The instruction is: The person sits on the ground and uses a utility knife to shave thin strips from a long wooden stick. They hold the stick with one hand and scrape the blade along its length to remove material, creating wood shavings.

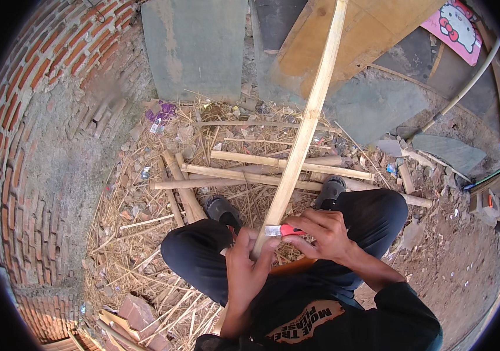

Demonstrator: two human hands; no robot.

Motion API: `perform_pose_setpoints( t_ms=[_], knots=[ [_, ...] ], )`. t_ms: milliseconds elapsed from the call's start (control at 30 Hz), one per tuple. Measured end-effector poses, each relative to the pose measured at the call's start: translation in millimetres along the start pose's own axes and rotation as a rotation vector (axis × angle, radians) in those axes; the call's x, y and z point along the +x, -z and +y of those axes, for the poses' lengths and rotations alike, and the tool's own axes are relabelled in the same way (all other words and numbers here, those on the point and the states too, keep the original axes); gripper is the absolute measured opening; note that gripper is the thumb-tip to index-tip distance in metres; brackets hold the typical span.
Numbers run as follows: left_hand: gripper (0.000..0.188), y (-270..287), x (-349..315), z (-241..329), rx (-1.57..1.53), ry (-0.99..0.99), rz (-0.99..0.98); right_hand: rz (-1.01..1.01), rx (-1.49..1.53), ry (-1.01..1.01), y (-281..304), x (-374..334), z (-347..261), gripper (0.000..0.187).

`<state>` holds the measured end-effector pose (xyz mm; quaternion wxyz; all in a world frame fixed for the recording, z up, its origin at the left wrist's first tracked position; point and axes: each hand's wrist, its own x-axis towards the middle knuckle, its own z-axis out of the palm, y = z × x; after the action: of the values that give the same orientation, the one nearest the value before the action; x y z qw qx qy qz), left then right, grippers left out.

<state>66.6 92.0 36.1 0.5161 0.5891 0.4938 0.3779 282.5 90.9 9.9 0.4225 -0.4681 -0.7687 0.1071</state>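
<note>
While its lower end is gripped by the left hand (pixel 250 260), a long bamboo strip (pixel 298 152) is held slanting up over the ground (pixel 443 263), its upper end running past the top of the view. The end is pinched between thumb and fingers, close to the lap. A utility knife (pixel 292 230) with a red handle is gripped by the right hand (pixel 323 234), the fingers closed around it; the blade (pixel 272 231) is laid across the strip just above the left thumb. Whether the edge is biting cannot be told. Step in hand, as judged: trimming or shaving of the strip near its held end. For the next stroke, a steady left grip, a shallow blade angle and a thumb kept out of the blade's path would be called for.

Beyond the knees, further bamboo pieces (pixel 250 158) are scattered crosswise on straw and rubble, between and beyond the two shoes (pixel 332 190). A purple wrapper (pixel 160 114) is noted toward the ground's far left corner. The ground is bounded on the left by a brick wall (pixel 22 175); along its far edge a grey panel (pixel 194 52) and a tan board (pixel 367 35) are propped.
</note>
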Motion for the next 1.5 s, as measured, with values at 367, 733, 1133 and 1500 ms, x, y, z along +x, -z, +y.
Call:
perform_pose_setpoints(
  t_ms=[367, 733, 1133, 1500],
  knots=[
    [0.028, -5.8, -5.9, -7.4, 0.139, -0.007, 0.080, 0.094, -0.065, -0.114, 16.7, 17.1, 8.7, 0.030],
    [0.032, -1.9, -16.7, -8.7, 0.131, 0.060, 0.073, 0.057, -0.042, -0.120, 46.8, 43.5, 31.1, 0.030],
    [0.032, 4.2, -28.3, -13.5, 0.136, 0.055, 0.077, 0.090, -0.069, -0.128, 54.6, 56.0, 40.8, 0.025],
    [0.031, 9.2, -41.7, -13.7, 0.117, 0.120, 0.055, 0.102, -0.107, -0.183, 72.2, 75.4, 66.7, 0.026]
  ],
)
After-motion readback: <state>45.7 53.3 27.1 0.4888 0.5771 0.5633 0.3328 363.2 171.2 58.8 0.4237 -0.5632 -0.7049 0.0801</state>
